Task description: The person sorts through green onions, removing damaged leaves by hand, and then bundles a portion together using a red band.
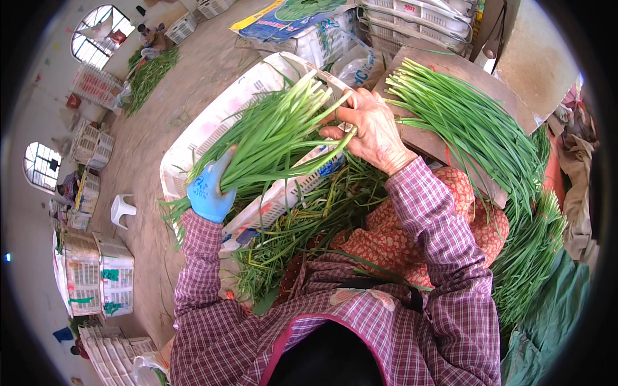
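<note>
My left hand (pixel 211 187), in a blue rubber-coated glove, grips a bunch of long green stalks that look like garlic chives (pixel 275 144). The bunch lies over a white slatted plastic crate (pixel 181 140), pale ends pointing away up and right. Bare, my right hand (pixel 374 130) pinches a few stalks (pixel 333 153) near their pale ends, beside the bunch. To its right, a larger pile of chives (pixel 468 111) rests on a brown board (pixel 507 99). Loose and partly yellowed leaves (pixel 314 217) fill the space between the crate and my lap.
Tied chive bundles (pixel 531 246) lie at my right, by a green woven sheet (pixel 545 318). Stacked crates (pixel 420 21) stand ahead. Left across the floor are a white plastic stool (pixel 122 210), more crates (pixel 113 275) and a seated person (pixel 152 38) near heaped greens (pixel 152 72).
</note>
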A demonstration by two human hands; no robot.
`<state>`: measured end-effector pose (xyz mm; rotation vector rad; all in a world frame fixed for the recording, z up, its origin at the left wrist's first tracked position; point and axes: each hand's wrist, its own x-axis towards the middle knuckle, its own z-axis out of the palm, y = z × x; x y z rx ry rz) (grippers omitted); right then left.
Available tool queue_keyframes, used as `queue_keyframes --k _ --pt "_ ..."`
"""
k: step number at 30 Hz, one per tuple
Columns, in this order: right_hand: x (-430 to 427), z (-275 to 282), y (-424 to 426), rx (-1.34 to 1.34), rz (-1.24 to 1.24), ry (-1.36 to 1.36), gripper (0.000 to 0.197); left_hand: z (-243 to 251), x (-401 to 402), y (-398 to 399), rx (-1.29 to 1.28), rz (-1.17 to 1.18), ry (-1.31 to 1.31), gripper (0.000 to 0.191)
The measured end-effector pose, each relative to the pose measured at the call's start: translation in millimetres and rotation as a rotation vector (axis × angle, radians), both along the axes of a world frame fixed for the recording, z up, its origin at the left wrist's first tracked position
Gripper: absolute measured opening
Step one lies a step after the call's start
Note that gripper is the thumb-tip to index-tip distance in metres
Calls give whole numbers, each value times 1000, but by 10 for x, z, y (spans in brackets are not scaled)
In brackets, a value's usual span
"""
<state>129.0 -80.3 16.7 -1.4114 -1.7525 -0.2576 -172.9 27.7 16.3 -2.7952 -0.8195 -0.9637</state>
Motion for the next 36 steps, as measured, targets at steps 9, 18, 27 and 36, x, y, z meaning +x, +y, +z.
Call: queue_keyframes --k 9,18,27,36 --pt "-54 -18 16 -43 16 10 13 13 -18 15 -1 -19 4 73" --pt "-145 -73 18 52 66 129 8 18 -11 9 21 -14 -8 74" --pt "-80 -87 -58 68 -140 57 7 26 -25 -3 -1 13 19 71" --pt "-306 112 -120 78 -89 -48 24 -178 -28 -10 -876 -160 -133 65"
